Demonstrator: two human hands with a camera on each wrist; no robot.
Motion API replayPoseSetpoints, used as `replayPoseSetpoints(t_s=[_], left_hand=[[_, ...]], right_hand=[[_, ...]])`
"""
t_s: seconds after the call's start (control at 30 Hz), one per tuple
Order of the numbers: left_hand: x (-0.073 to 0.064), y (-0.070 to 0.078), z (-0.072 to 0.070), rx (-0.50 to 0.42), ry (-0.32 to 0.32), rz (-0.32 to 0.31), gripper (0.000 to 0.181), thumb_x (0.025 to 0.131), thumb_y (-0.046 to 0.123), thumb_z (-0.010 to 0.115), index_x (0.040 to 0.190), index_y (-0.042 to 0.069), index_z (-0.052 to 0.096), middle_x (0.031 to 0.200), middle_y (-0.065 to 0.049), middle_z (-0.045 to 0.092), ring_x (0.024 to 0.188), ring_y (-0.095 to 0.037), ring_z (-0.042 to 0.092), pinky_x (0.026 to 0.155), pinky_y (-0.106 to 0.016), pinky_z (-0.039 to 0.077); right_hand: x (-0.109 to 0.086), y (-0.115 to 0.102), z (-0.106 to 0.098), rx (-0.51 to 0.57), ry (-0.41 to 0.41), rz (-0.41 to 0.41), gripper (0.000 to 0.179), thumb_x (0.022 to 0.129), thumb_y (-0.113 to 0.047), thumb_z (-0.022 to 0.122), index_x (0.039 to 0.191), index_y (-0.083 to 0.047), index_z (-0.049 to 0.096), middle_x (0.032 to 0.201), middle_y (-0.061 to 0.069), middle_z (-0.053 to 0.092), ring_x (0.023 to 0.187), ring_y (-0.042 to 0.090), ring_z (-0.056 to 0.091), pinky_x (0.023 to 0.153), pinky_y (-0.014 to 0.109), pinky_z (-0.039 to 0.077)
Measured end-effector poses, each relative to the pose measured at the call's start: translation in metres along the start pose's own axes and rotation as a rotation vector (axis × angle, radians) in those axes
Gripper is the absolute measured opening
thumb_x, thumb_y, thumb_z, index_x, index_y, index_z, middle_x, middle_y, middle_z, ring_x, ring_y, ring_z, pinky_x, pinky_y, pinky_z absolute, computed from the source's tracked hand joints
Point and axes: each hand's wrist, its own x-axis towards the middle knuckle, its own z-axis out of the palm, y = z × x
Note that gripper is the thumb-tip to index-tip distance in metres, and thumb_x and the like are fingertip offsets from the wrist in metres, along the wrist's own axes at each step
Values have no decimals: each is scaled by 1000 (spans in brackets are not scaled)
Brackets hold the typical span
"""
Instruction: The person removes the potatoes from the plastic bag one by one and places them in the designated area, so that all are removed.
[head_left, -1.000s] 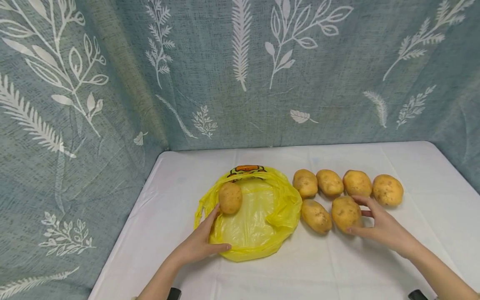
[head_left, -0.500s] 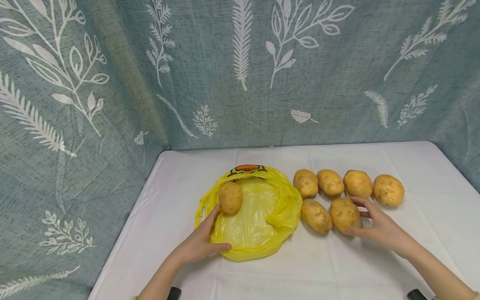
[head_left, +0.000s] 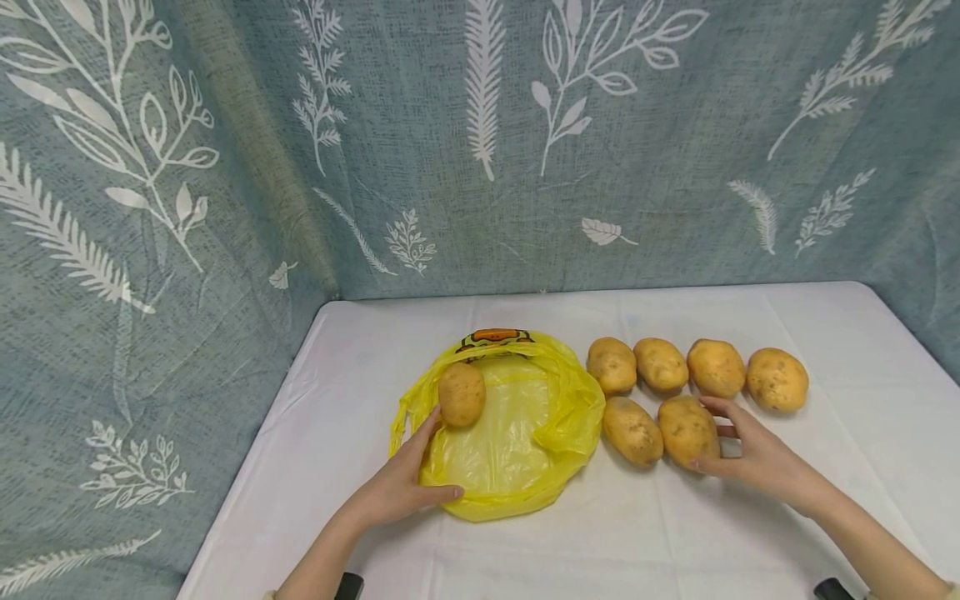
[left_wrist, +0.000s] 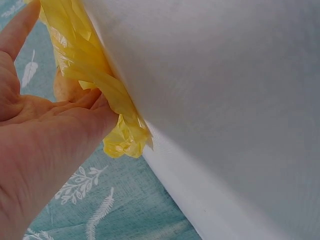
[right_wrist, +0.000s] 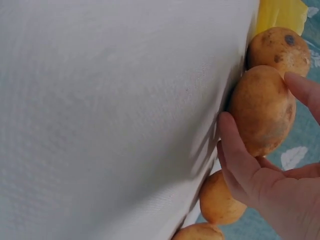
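My right hand [head_left: 757, 454] grips a potato [head_left: 687, 432] from its right side, thumb at the front and fingers behind; the right wrist view shows this potato [right_wrist: 262, 110] close to the white cloth, between fingers and thumb. A second potato [head_left: 632, 432] lies just left of it. My left hand [head_left: 401, 487] rests at the left front of a yellow plastic bag [head_left: 495, 433], spread wide, with the thumb on the front rim. Its fingertips touch the lower left of a potato [head_left: 461, 394] on the bag. In the left wrist view, bag folds [left_wrist: 95, 65] partly cover the fingers.
Several more potatoes stand in a back row, from one beside the bag [head_left: 611, 367] to one at the right end [head_left: 777, 380]. White cloth [head_left: 540, 558] covers the table. A blue-green leaf-print curtain [head_left: 450, 233] hangs behind and at the sides.
My right hand has shifted slightly left with its potato, bringing it closer to the neighbouring potato in the front row. The left hand and the bag have stayed in place.
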Motion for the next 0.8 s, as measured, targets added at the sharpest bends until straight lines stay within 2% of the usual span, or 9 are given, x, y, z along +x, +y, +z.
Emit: replayPoseSetpoints(t_s=[0.23, 0.4, 0.53, 0.8], left_hand=[[0, 1, 0, 5, 5, -4, 110, 81, 34, 80, 158, 17, 2, 160, -18, 15, 146, -37, 10, 114, -60, 12], [0, 1, 0, 17, 12, -1, 110, 81, 34, 80, 158, 15, 3, 160, -18, 16, 146, -38, 11, 114, -59, 12], [0, 2, 0, 27, 21, 0, 110, 81, 34, 80, 158, 13, 3, 160, -19, 16, 146, -38, 12, 114, -59, 13], [0, 2, 0, 22, 21, -2, 110, 81, 33, 80, 158, 13, 3, 160, -19, 16, 146, -38, 12, 114, -59, 13]], right_hand=[[0, -2, -2, 23, 23, -56, 87, 83, -23, 79, 146, 6, 26, 146, 32, 29, 125, 52, 39, 86, 43, 54], [-1, -8, -4, -23, 69, -112, 82, 84, -21, 77, 145, 5, 29, 144, 31, 32, 124, 51, 39, 89, 53, 51], [0, -13, -6, -46, 87, -127, 80, 86, -22, 76, 145, 6, 29, 144, 31, 32, 124, 50, 38, 91, 60, 47], [3, -24, -9, -68, 127, -171, 74, 89, -19, 73, 144, 7, 33, 143, 29, 36, 126, 47, 38, 92, 56, 46]])
